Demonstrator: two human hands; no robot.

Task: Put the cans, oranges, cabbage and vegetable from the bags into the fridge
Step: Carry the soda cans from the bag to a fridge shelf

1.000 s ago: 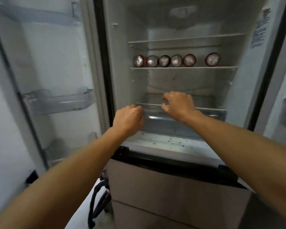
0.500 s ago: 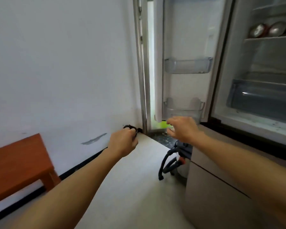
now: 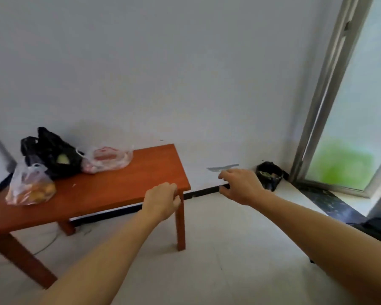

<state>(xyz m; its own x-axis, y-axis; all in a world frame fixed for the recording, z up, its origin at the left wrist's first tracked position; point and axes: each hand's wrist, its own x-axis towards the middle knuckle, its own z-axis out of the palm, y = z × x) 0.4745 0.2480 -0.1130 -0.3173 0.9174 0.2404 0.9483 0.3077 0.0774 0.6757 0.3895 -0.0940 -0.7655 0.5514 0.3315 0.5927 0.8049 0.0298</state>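
Head cam: facing a white wall (image 3: 163, 62), with a reddish-brown wooden table (image 3: 123, 183) at left standing against it.

Three bags sit on the table, all at its left end:
- black bag (image 3: 46, 150) at the back by the wall, mouth open, with a pale green item (image 3: 63, 160) showing inside
- clear bag (image 3: 23, 176) near the front left edge, just in front of the black bag and touching it, with oranges (image 3: 40, 190) visible through the plastic
- translucent bag with red print (image 3: 107, 160) lying flat to the right of the black bag and touching it; contents are too blurred to tell

The right half of the table top is bare wood.

Left hand (image 3: 162, 200): back of the hand faces the camera, fingers curled in, nothing in it. It overlaps the table's front right corner and leg; can't tell if it touches.

Right hand (image 3: 240, 186): fingers spread, thumb apart, empty. It's in the air over the floor (image 3: 229, 260), right of the table and well apart from the bags.

Other stuff: a grey smear (image 3: 222, 168) on the wall just above the right hand, and a dark baseboard (image 3: 205, 191) along the wall. A small black bin (image 3: 269, 176) with debris sits in the corner. A metal-framed glass door (image 3: 330, 89) is at right, with a green blur behind the glass. A dark object (image 3: 378, 225) is cut off at the right edge.
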